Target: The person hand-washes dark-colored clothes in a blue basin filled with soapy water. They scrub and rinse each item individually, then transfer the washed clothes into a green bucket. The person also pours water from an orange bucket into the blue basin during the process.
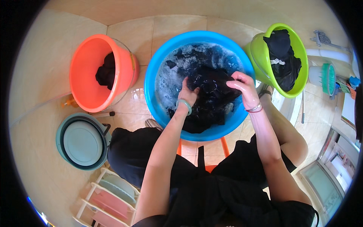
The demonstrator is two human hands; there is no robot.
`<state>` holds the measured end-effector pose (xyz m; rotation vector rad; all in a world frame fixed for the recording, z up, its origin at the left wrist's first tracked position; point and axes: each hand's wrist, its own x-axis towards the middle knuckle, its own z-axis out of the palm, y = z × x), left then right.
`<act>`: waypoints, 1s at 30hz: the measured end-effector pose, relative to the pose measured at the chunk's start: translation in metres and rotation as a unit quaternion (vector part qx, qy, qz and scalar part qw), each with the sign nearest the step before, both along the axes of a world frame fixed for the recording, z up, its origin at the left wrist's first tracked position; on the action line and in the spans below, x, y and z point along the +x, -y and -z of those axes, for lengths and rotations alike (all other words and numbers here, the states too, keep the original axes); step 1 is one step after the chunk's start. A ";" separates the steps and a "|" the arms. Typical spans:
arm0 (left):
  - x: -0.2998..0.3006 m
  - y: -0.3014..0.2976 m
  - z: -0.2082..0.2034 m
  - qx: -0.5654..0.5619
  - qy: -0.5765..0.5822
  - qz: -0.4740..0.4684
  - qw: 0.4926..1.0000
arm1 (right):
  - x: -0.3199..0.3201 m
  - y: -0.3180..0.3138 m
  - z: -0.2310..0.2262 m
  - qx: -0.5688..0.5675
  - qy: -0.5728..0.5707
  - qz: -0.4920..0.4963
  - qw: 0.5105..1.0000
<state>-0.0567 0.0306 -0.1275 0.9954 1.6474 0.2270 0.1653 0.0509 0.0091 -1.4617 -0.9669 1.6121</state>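
Note:
A large blue basin stands in front of me, filled with sudsy water and dark, wet cloth. Lifted partly out of the suds is a black garment, soaked and bunched; its exact kind does not show. My right hand pinches its right edge between thumb and fingers, above the basin's right side. On the garment's left side is my left hand, thumb toward the cloth, with its other fingers partly hidden behind the folds. That hand also appears to grip the fabric.
An orange bucket with dark cloth stands left; a green bucket holding black clothes stands right. A grey-green folding basin and a white rack are at lower left. A green-bristled brush lies far right.

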 end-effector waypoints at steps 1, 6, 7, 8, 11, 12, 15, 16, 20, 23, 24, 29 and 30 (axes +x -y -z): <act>-0.002 -0.001 0.004 0.006 -0.020 0.011 1.000 | -0.001 0.001 -0.018 0.011 -0.019 -0.002 1.000; -0.022 0.015 0.034 0.068 0.055 0.012 0.996 | -0.014 0.011 -0.086 0.017 -0.025 -0.038 0.999; -0.009 0.010 0.014 0.077 0.005 0.050 0.996 | -0.010 0.016 -0.094 0.032 -0.017 -0.033 0.999; 0.007 0.003 -0.022 0.086 -0.045 0.090 0.991 | -0.006 0.021 -0.102 0.045 -0.010 -0.026 0.999; -0.005 0.009 -0.026 0.152 -0.026 0.092 0.984 | -0.018 0.029 -0.122 0.081 -0.020 -0.064 0.994; -0.020 0.010 -0.012 0.171 0.000 0.112 0.979 | -0.022 0.030 -0.134 0.072 -0.025 -0.087 0.993; -0.020 0.006 -0.033 0.269 -0.084 0.182 0.942 | -0.010 0.031 -0.146 0.140 -0.043 -0.058 0.988; -0.022 0.004 -0.040 0.247 -0.118 0.191 0.943 | 0.000 0.027 -0.154 0.160 -0.033 -0.046 0.986; -0.040 -0.007 -0.066 0.173 -0.091 0.183 0.964 | 0.004 0.007 -0.162 0.139 -0.159 0.082 0.974; -0.041 -0.003 -0.094 0.157 -0.096 0.243 0.953 | 0.007 0.009 -0.168 0.142 -0.337 0.071 0.928; -0.030 -0.002 -0.111 0.141 -0.121 0.256 0.949 | 0.005 0.011 -0.173 0.143 -0.355 0.090 0.919; 0.003 -0.001 -0.143 0.172 -0.091 0.275 0.941 | -0.007 0.024 -0.217 0.349 -0.354 0.137 0.857; 0.008 -0.003 -0.138 0.140 -0.061 0.254 0.955 | -0.009 0.023 -0.234 0.315 -0.313 0.198 0.874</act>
